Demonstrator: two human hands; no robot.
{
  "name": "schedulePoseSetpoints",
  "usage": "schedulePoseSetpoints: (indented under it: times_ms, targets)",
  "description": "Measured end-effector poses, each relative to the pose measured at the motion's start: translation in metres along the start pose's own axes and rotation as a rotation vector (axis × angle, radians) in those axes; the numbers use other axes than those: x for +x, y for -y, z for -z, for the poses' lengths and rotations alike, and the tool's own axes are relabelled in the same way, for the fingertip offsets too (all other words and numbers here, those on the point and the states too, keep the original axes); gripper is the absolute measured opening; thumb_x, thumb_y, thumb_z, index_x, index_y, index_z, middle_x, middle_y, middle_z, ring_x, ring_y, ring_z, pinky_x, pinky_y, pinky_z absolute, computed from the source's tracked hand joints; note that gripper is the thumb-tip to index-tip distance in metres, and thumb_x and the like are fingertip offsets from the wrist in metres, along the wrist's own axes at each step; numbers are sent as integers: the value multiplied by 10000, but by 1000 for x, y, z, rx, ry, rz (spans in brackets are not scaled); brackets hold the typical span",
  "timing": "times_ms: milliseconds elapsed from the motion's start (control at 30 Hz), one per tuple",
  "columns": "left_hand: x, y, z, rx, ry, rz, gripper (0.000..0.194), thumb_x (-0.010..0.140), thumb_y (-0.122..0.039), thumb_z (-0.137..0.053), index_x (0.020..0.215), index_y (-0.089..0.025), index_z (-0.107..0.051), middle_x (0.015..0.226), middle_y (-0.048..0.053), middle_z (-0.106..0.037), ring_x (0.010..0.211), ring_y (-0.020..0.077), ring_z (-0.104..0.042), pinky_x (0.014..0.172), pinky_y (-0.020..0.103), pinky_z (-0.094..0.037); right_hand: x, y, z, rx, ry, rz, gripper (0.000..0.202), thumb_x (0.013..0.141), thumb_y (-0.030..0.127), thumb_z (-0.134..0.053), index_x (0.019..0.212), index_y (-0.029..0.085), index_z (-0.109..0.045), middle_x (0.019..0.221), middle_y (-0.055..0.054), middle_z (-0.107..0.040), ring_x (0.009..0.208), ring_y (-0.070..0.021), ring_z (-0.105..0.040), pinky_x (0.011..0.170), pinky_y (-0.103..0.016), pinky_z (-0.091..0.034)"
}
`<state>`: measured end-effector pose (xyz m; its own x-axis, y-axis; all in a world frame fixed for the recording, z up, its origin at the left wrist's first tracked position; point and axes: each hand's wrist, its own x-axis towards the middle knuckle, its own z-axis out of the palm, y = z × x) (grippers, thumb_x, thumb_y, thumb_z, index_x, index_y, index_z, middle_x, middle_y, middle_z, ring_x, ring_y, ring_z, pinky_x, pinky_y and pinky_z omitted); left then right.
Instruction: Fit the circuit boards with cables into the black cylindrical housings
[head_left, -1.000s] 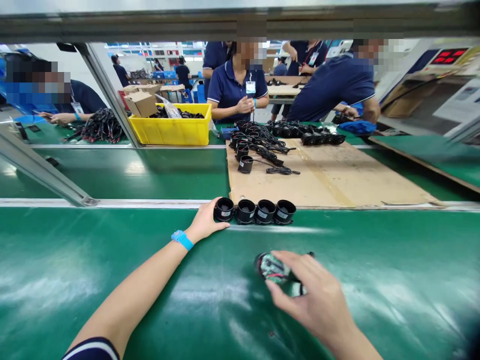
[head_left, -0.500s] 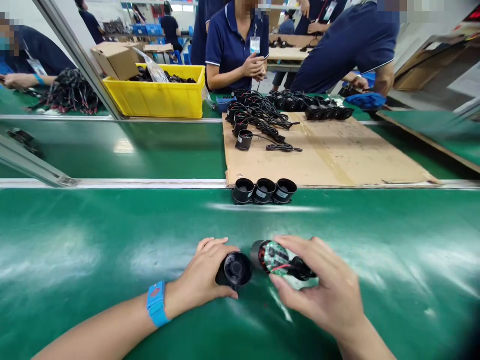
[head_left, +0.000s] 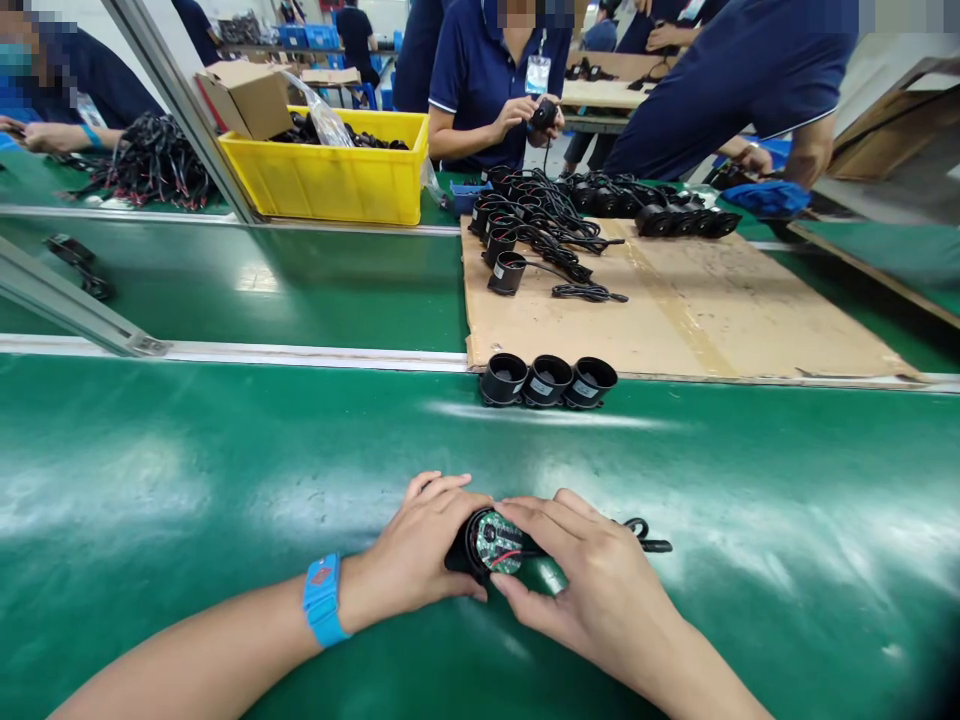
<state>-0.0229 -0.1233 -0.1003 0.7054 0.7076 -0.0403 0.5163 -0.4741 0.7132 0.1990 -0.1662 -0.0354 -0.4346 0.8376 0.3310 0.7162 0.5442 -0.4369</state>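
My left hand [head_left: 435, 540], with a blue band on its wrist, is closed around a round black housing [head_left: 463, 550] low over the green bench. The fingers of my right hand [head_left: 577, 560] hold the edge of a small motor with a round green circuit board [head_left: 499, 542], which sits at the mouth of the housing. How deep the motor is inside cannot be seen. Red and black wires leave the board, and a black cable [head_left: 651, 540] comes out beyond my right hand. Further back stand three black housings [head_left: 550, 381] in a row, their mouths upward.
A cardboard sheet [head_left: 600, 330] bears several wired black units [head_left: 508, 273] and their cables. Left of it is a yellow bin [head_left: 337, 190] beside a slanted metal post [head_left: 180, 110]. A co-worker [head_left: 491, 90] across the bench handles a black part [head_left: 543, 114].
My right hand has moved left and brought the motor with the circuit board to the housing's mouth. The co-worker opposite now holds a black part. The view has shifted slightly.
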Motion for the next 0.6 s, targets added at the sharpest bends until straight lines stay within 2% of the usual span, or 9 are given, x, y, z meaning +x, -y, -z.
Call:
schedulePoseSetpoints:
  times_ms: [167, 300, 367, 433, 533, 600]
  targets:
    - [0, 1, -1, 5, 15, -13, 906, 622, -376, -990, 1359, -271, -474, 1366, 85, -667, 1442, 380, -469, 1190, 657, -266, -1, -6, 3, -1, 113, 9, 542, 835, 329, -854, 1308, 177, -637, 1218, -74, -746, 837, -242, -644, 714, -399, -635]
    - [-2, 2, -3, 9, -1, -17, 908, 615, -363, -994, 1355, -267, -476, 1402, 95, -650, 1437, 380, -477, 1183, 655, -285, -2, -11, 0, -51, 178, -1, 610, 774, 339, -907, 1309, 189, -655, 1236, -60, -749, 852, -266, -652, 682, -412, -633]
    - [-3, 3, -2, 16, -24, -33, 896, 614, -335, -990, 1348, -253, -483, 1395, 106, -654, 1411, 380, -508, 1175, 647, -302, -3, -11, -3, -52, 141, -3, 594, 783, 399, -893, 1294, 198, -667, 1224, -57, -755, 847, -266, -664, 688, -417, -629]
    - [-4, 3, 2, 41, -70, -96, 852, 651, -304, -964, 1351, -247, -480, 1366, 103, -676, 1383, 366, -543, 1180, 635, -298, -5, -11, -6, -2, 47, 30, 534, 865, 462, -810, 1301, 192, -660, 1211, -70, -759, 831, -242, -678, 719, -404, -620]
    - [-2, 4, 13, 121, -165, -197, 748, 776, -317, -873, 1399, -267, -462, 1399, 92, -667, 1432, 348, -504, 1226, 647, -205, -4, -9, -9, 80, -101, 99, 498, 976, 491, -676, 1358, 177, -619, 1249, -114, -741, 908, -217, -709, 810, -381, -601]
    - [1, 6, 20, 145, -146, -169, 744, 772, -347, -871, 1402, -265, -485, 1417, 99, -659, 1461, 367, -468, 1240, 679, -152, -1, -9, -11, 58, -106, 78, 488, 965, 462, -708, 1361, 190, -624, 1222, -120, -750, 929, -228, -719, 829, -394, -599]
